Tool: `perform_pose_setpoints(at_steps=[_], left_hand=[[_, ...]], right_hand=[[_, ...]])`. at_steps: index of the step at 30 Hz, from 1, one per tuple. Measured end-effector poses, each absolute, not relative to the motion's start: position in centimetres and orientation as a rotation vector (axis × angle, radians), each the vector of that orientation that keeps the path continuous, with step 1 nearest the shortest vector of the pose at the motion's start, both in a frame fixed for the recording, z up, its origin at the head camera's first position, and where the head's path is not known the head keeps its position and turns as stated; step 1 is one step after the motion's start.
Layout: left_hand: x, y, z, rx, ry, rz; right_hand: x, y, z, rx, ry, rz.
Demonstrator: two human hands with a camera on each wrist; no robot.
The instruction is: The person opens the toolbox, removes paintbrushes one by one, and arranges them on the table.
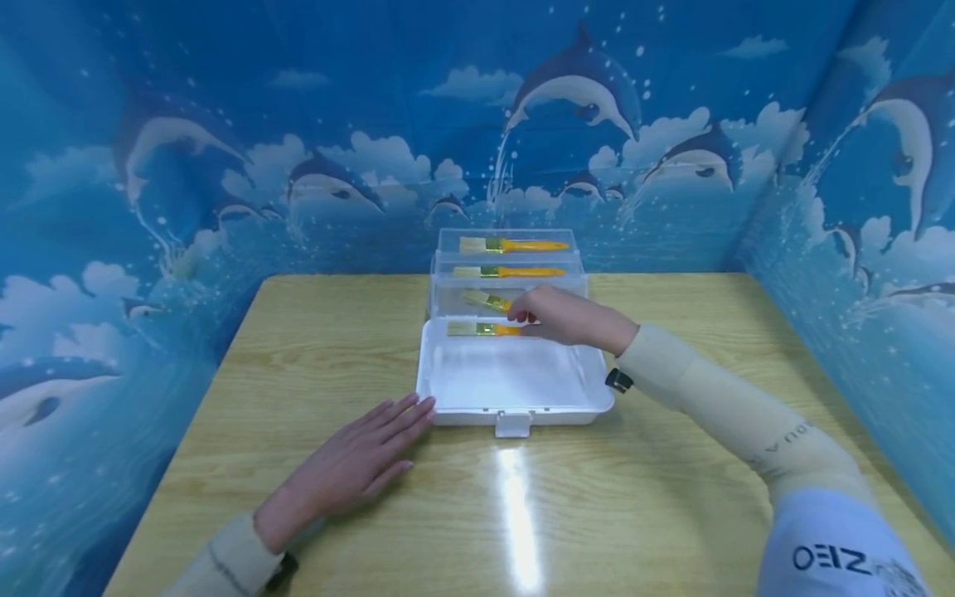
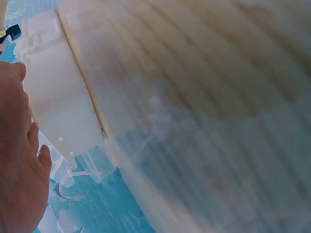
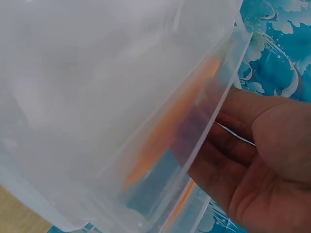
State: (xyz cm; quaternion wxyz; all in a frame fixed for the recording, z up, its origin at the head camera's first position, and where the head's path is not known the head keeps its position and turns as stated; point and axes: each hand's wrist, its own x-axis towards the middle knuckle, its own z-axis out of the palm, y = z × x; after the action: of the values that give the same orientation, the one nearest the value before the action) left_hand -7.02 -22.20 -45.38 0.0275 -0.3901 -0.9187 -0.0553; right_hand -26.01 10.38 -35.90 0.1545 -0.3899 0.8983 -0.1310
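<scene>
A white box [image 1: 515,377] with a front latch stands unfolded, its clear stepped trays [image 1: 440,286] rising behind the base. Several flat paintbrushes with yellow-orange handles lie in it, among them a top one [image 1: 515,245], a second one [image 1: 511,272] and a lower one [image 1: 483,329]. My right hand [image 1: 570,317] pinches the handle of a tilted paintbrush [image 1: 485,299] at the third step, its handle end hidden by the fingers. In the right wrist view, an orange handle [image 3: 170,128] shows through clear plastic beside the fingers. My left hand [image 1: 366,456] lies with straight fingers, fingertips at the box's front left corner.
The box stands on a light wood-grain table [image 1: 321,356]. A blue dolphin-print backdrop [image 1: 373,166] rises behind the table's far edge and along both sides. Light reflects off the tabletop in front of the latch.
</scene>
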Motion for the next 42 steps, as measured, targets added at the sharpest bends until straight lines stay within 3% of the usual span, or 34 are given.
perform_pose_setpoints(at_steps=[42], left_hand=[[-7.0, -22.05, -45.49, -1.188, -2.796, -0.184]], right_hand=[[-26.6, 9.97, -36.56, -1.181, 2.588, -0.287]])
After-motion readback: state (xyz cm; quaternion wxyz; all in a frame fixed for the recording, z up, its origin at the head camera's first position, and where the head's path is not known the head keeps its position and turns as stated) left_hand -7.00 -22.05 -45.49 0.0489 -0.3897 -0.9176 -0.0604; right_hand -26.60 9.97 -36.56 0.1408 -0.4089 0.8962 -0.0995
